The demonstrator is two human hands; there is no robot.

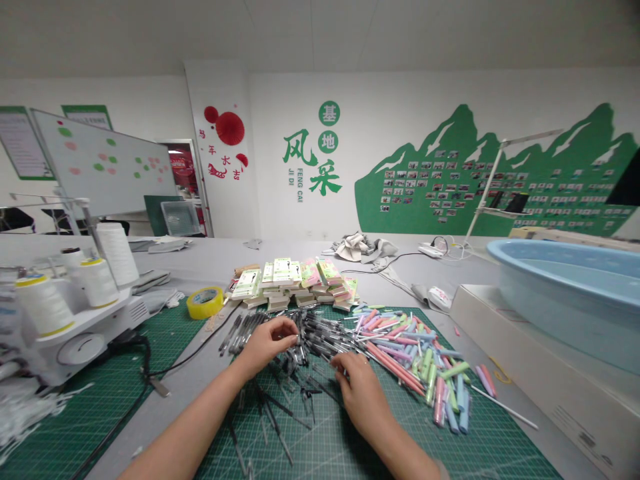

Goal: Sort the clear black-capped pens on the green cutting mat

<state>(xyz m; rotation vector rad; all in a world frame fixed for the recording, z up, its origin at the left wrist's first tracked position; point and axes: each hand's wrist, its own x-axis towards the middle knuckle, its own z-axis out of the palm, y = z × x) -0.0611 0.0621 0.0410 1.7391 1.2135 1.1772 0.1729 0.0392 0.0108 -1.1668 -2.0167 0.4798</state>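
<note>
Two bare hands among a pile of dark pens on a green cutting mat.
Nearest, loose dark pens (pixel 273 423) lie across the cutting mat (pixel 320 450). The right hand (pixel 361 393) is loosely curled at the right of the pile (pixel 325 330); the left hand (pixel 267 343), fingers bent and nearly together, is over its left part. Whether either grips a pen cannot be told. Pastel sticks (pixel 440 373) in pink, blue, green and purple spread to the right. A sewing machine (pixel 83 350) with thread cones (pixel 43 305) stands at left, a blue tub (pixel 565 287) at right. Beyond the pens, small packs (pixel 285 273) are stacked, with yellow tape (pixel 205 303) to their left. Crumpled cloth (pixel 363 248) lies on the far worktop (pixel 200 267), before a white wall with a green mountain mural (pixel 425 180).
</note>
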